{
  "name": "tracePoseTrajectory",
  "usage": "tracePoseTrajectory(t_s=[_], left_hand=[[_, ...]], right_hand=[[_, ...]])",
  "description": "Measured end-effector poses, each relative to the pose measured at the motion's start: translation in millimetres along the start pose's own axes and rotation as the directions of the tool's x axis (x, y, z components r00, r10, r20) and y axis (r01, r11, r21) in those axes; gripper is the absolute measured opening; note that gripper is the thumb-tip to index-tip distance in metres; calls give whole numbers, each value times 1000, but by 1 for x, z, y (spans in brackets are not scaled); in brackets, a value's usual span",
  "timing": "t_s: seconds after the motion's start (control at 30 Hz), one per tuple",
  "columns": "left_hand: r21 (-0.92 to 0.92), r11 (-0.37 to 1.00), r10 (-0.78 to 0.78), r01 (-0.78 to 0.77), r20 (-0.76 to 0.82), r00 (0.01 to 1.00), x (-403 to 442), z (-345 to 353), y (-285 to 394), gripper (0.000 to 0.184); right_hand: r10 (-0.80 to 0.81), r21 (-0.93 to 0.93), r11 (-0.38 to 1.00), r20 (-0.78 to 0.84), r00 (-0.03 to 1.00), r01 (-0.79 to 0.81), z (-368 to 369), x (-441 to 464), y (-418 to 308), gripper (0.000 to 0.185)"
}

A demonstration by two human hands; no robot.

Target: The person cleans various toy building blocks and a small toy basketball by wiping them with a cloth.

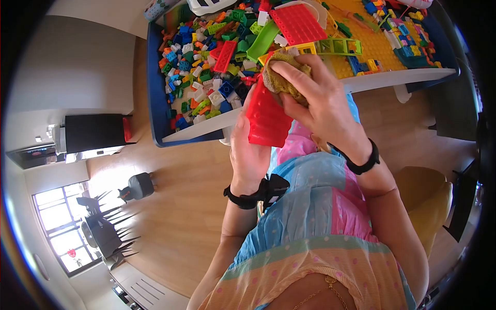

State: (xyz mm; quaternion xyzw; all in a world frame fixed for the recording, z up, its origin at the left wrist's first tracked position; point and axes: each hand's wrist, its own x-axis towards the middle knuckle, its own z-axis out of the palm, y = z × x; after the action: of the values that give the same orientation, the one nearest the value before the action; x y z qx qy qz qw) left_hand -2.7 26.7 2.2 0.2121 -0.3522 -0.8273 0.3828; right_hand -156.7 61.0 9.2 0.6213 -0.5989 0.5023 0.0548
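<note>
My left hand (247, 147) grips a red plastic toy piece (268, 120) with a ridged, bumpy surface, held up in front of the table's near edge. In my right hand (323, 95) is a bunched yellowish-brown cloth (285, 77), pressed against the upper end of the red piece. My right fingers wrap over the cloth and partly hide it. Just beyond both hands lie a green slide piece (263, 40), a flat red studded plate (298, 25) and a lime-green ladder-like piece (338, 47).
A blue-rimmed play table (155, 82) holds a heap of loose building bricks (199, 67) on its left. To the right is a yellow studded baseplate (341, 64) with built bricks (408, 39). A yellow chair (423, 206) stands at my right.
</note>
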Motion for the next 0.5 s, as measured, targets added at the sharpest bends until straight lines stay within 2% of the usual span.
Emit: tracePoseTrajectory(t_s=[0.03, 0.1, 0.23, 0.33, 0.37, 0.47, 0.5], left_hand=[[37, 999, -11, 12, -6, 1000, 1, -2, -2, 66], [69, 997, -26, 29, -44, 999, -1, -3, -4, 66], [69, 995, 75, -72, -36, 997, -3, -2, -2, 65], [73, 991, 112, -112, 14, 994, 3, -1, 8, 64], [126, 983, 133, -131, -8, 991, 4, 3, 11, 63], [-61, 993, 100, -102, -35, 994, 7, 1, 9, 60], [-77, 995, 55, -62, -87, 995, 8, 3, 8, 69]], right_hand=[[39, -18, 999, 43, 998, -38, 6, -4, 0, 42], [20, -30, 999, 1, 1000, -20, 11, -10, 2, 44], [41, 2, 999, -57, 998, -41, 15, -21, 3, 41], [120, -87, 989, 48, 992, -116, 18, -35, 14, 41], [155, -47, 987, 54, 986, -153, 15, -37, 17, 39], [236, 57, 970, 29, 971, -237, 9, -38, 17, 35], [244, 81, 967, -11, 970, -242, 1, -30, 11, 33]])
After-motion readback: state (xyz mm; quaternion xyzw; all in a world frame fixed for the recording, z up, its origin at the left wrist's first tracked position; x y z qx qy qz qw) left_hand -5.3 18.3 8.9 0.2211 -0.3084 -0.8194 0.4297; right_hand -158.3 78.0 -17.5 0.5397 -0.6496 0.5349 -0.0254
